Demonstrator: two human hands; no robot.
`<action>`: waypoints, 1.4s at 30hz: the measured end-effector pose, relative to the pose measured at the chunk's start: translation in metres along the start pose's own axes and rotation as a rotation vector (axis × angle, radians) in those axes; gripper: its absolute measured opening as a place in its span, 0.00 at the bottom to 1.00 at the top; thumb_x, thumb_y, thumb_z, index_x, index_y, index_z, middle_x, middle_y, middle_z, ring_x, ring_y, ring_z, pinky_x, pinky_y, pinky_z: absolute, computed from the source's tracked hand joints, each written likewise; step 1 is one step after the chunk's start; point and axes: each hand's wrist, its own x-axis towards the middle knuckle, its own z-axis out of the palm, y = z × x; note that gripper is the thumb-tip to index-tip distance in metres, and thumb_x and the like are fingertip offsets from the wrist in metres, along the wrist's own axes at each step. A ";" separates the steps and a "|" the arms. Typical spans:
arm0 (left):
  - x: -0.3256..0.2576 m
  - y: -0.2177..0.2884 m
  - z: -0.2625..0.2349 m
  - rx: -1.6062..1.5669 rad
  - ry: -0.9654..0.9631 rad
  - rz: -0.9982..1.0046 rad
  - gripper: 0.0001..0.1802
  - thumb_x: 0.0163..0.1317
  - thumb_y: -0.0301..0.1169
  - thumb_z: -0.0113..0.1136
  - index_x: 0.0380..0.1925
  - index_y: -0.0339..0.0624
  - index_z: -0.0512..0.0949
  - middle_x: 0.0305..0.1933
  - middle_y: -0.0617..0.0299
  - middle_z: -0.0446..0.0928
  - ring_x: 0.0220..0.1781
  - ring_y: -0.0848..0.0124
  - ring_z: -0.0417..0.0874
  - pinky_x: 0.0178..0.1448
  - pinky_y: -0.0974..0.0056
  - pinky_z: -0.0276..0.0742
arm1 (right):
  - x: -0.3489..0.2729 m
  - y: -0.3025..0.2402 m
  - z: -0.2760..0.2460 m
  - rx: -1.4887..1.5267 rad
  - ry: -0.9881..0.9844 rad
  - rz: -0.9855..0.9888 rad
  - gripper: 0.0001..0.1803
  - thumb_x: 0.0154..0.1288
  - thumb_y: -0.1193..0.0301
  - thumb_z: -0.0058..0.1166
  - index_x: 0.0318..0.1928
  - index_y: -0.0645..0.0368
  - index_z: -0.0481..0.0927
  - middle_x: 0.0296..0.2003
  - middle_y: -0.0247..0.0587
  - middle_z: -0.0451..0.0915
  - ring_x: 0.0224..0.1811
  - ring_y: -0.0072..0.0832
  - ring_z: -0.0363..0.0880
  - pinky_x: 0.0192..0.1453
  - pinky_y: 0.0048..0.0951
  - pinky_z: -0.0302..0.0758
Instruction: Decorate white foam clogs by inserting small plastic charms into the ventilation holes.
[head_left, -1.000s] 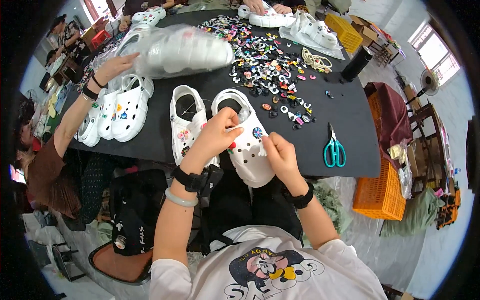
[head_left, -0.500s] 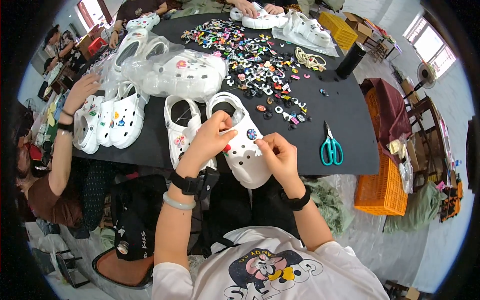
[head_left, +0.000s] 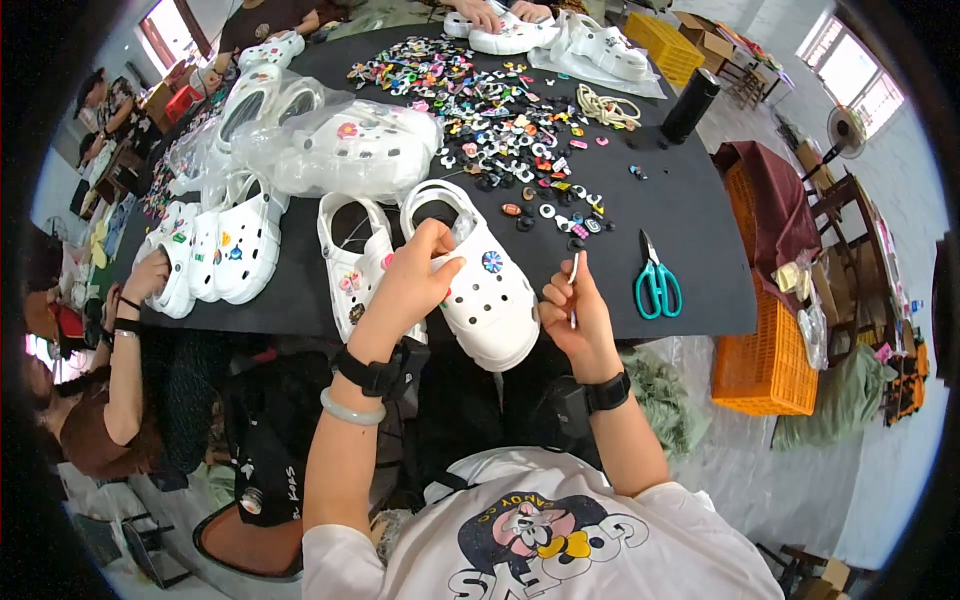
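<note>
Hands first: the left hand (head_left: 415, 275) pinches the near rim of a white clog (head_left: 478, 282) at the table's front edge, fingers closed on the upper beside its blue flower charm (head_left: 491, 261), while the right hand (head_left: 578, 315), lifted just off the shoe, grips a thin white stick (head_left: 574, 290) upright between its fingers. It looks like the charm-fitting step, with one shoe being dressed; the next move would call for a steady hold on the clog and a fresh charm lined up over one of its open holes. Its mate, a second white clog (head_left: 352, 262), lies touching on the left, so that's two in front. One pair of teal scissors (head_left: 657, 283) sits off to the right. Beyond, loose charms (head_left: 500, 120) spread in a heap too many to count, one bagged bundle of clogs (head_left: 340, 148) lies left of them, and one black bottle (head_left: 690, 105) stands far right.
</note>
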 end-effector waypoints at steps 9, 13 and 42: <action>0.014 0.027 -0.025 0.367 -0.261 -0.053 0.20 0.57 0.29 0.70 0.44 0.38 0.70 0.35 0.55 0.80 0.42 0.71 0.83 0.45 0.66 0.76 | -0.012 -0.007 -0.017 0.094 -0.074 0.097 0.19 0.76 0.50 0.49 0.34 0.50 0.71 0.28 0.28 0.70 0.23 0.15 0.59 0.20 0.16 0.55; 0.038 0.045 -0.038 0.242 -0.614 -0.281 0.27 0.51 0.27 0.76 0.48 0.36 0.71 0.35 0.53 0.83 0.34 0.74 0.84 0.36 0.70 0.76 | -0.032 -0.010 -0.006 -0.117 -0.149 0.010 0.19 0.79 0.54 0.45 0.50 0.58 0.76 0.33 0.30 0.73 0.26 0.15 0.61 0.22 0.17 0.55; 0.081 0.021 -0.054 0.460 -0.537 -0.110 0.27 0.59 0.28 0.67 0.59 0.34 0.75 0.52 0.50 0.81 0.49 0.68 0.83 0.54 0.63 0.79 | -0.067 0.029 0.003 -1.539 -0.378 -0.726 0.10 0.66 0.69 0.58 0.47 0.53 0.82 0.38 0.42 0.78 0.34 0.43 0.84 0.40 0.42 0.82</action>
